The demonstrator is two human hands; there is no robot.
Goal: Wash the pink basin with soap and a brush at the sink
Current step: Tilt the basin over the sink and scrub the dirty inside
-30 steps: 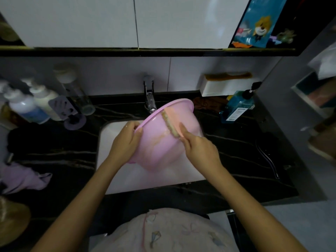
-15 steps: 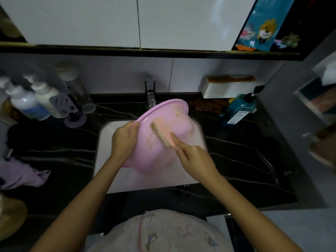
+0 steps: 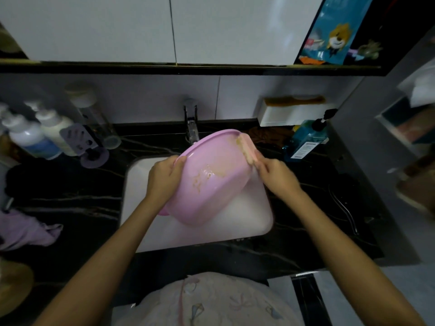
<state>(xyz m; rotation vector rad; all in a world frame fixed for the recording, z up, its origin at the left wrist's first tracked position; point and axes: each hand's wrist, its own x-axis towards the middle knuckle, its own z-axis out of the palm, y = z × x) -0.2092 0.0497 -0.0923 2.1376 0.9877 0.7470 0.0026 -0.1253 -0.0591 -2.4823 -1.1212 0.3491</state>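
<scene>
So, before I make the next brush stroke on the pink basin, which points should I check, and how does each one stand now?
1. Left hand grips the pink basin at its rim: ok.
2. Right hand holds the brush: ok.
3. Brush touches the basin, at the far rim: ok.
4. Basin is held tilted above the white sink: ok.
5. Soap foam is on the basin wall: ok.
6. Water runs from the faucet: cannot tell, the basin hides the spout.
</scene>
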